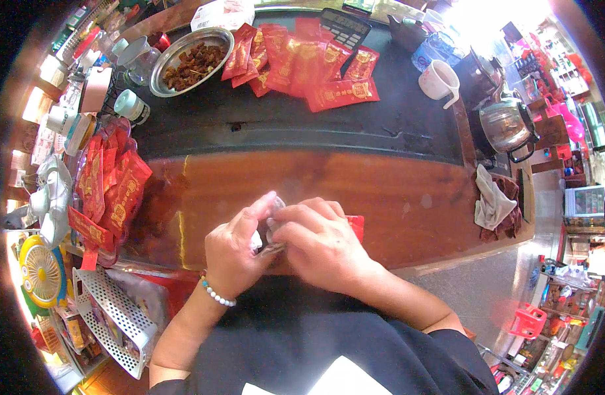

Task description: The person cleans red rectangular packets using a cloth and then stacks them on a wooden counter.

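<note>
Above the near edge of the brown wooden table (302, 182), my left hand (243, 242) and my right hand (322, 242) meet. Between their fingers is a small, crinkled, clear plastic piece (272, 249) with something white at its left; its contents cannot be made out. A red packet (356, 227) lies on the wood, partly hidden behind my right hand. Many red packets with gold print (307, 64) are spread on the dark tray area at the back. More red packets (127, 192) fill a container at the left. A metal bowl (157, 79) holds brown dried pieces.
A calculator (344, 29) lies behind the packets. At the right are a white cup (438, 81), a glass kettle (507, 126) and folded cloths (492, 200). A lidded jar (131, 106) stands left, above a white perforated basket (115, 316) and a yellow fan (43, 271).
</note>
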`<state>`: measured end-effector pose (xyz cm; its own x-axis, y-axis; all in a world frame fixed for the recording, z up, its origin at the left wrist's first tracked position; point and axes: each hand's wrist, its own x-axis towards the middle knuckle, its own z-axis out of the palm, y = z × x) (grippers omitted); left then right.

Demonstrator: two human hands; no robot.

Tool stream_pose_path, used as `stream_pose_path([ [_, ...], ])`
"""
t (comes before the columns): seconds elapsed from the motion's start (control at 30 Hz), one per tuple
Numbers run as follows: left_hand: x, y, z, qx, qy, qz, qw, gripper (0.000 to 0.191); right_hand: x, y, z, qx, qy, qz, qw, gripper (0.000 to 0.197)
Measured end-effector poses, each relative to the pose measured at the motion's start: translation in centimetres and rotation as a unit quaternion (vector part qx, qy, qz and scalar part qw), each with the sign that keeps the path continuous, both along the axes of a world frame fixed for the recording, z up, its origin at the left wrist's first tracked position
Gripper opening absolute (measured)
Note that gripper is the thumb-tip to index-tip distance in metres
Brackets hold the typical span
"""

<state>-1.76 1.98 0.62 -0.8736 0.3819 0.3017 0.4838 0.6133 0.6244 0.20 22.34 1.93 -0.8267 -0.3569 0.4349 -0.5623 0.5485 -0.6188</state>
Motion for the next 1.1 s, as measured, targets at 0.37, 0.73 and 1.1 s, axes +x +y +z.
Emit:
stream_pose_path([
  [0.37,0.1,0.1,1.4,-0.023,0.000,-0.051,0.998,0.041,4.4,8.4,-0.1,0.060,-0.038,-0.127,0.989,0.022],
  [0.73,-0.5,-1.6,2.5,0.028,0.052,0.030,0.998,0.007,4.6,8.5,-0.7,0.005,-0.053,-0.195,0.979,0.021],
  [1.1,-0.4,-19.4,6.2,0.071,0.091,0.405,0.907,0.039,4.5,8.2,-1.0,0.012,-0.040,-0.188,0.981,0.022],
])
